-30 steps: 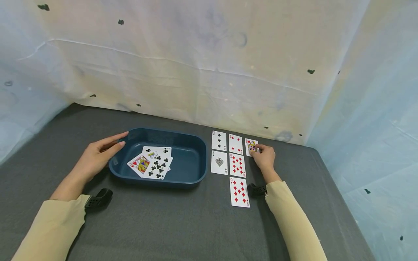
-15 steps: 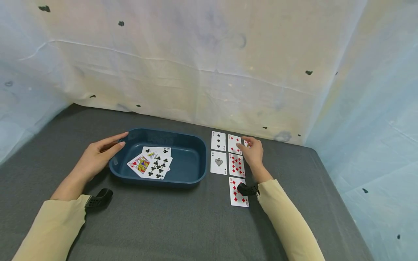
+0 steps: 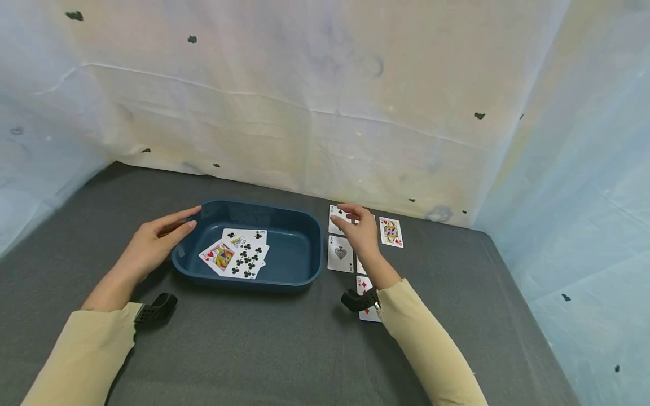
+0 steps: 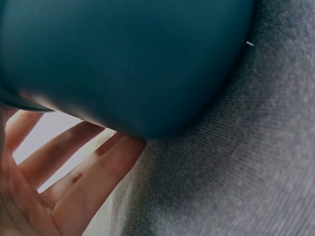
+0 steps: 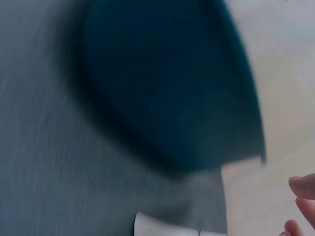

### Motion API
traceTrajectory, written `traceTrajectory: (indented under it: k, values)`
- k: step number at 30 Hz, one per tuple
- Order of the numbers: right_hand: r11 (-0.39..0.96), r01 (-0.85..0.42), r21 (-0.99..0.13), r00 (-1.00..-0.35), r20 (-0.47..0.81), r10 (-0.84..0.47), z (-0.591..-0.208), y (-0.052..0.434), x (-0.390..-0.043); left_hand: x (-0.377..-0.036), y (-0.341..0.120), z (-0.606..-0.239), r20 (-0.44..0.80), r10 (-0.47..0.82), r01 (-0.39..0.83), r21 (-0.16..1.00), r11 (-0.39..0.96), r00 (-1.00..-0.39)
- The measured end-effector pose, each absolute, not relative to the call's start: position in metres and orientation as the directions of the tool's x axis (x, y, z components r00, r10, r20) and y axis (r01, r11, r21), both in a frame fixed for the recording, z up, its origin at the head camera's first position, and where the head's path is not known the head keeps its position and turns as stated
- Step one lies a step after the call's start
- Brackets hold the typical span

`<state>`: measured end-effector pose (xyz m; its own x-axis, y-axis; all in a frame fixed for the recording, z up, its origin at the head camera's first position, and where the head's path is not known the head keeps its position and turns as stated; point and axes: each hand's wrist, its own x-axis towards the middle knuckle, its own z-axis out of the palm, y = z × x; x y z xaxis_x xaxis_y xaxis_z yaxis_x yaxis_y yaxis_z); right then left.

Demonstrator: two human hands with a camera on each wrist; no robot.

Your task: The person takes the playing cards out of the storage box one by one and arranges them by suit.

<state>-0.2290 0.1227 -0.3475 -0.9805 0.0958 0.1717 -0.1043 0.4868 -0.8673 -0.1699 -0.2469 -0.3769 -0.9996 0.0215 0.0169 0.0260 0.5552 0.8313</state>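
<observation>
My left hand [image 3: 154,242] rests at the left end of a blue tray [image 3: 297,287], thumb and index finger by the rim. In the left wrist view its fairly straight fingers [image 4: 103,177] touch the tray's outer wall. Inside the tray lie several playing cards, a hearts face card [image 3: 222,256] and clubs [image 3: 247,262] among them. My right hand [image 3: 363,231] hovers over the laid-out cards, thumb and fingers apart, nothing visible between them. It partly covers the three of spades [image 3: 335,217] and hides most of the four of diamonds. In the right wrist view, only fingertips [image 5: 302,187] show.
The ace of spades [image 3: 340,254] lies below the three, right of the tray. A hearts face card [image 3: 391,232] lies at the far right of the group. The nine of diamonds [image 3: 369,310] is under the right wrist. A pale cloth [image 3: 284,129] hangs behind the dark table [image 3: 244,349].
My right hand has moved left from the hearts face card, past the four of diamonds, to the three of spades. The face card stays on the table. My left hand has stayed at the tray.
</observation>
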Motion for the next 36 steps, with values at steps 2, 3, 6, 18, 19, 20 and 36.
traceTrajectory:
  k: [2,3,6,18,19,20,36]
  values:
    - [0.460,-0.120,-0.880,-0.982,0.173,0.074,-0.344,0.114,-0.226,-0.170,-0.247,-0.377,0.019,0.024,0.029,0.837,0.547,-1.000]
    - [0.448,-0.130,-0.885,-0.983,0.175,0.062,-0.343,0.109,-0.225,-0.169,-0.247,-0.377,0.020,0.026,0.031,0.839,0.543,-0.999]
    - [0.428,-0.157,-0.890,-0.983,0.185,0.023,-0.340,0.096,-0.221,-0.169,-0.248,-0.377,0.023,0.029,0.035,0.846,0.533,-0.999]
    - [0.416,-0.236,-0.879,-0.971,0.191,-0.147,-0.338,0.034,-0.206,-0.168,-0.250,-0.378,0.034,0.025,0.043,0.850,0.524,-0.999]
    - [0.419,-0.233,-0.878,-0.971,0.184,-0.154,-0.338,0.029,-0.204,-0.169,-0.249,-0.378,0.035,0.026,0.043,0.851,0.523,-0.999]
    - [0.422,-0.229,-0.878,-0.971,0.176,-0.161,-0.338,0.025,-0.203,-0.169,-0.249,-0.378,0.036,0.026,0.044,0.851,0.523,-0.999]
    - [0.517,-0.110,-0.849,-0.977,-0.004,-0.215,-0.345,-0.035,-0.192,-0.168,-0.249,-0.377,0.020,0.040,0.038,0.860,0.510,-0.999]
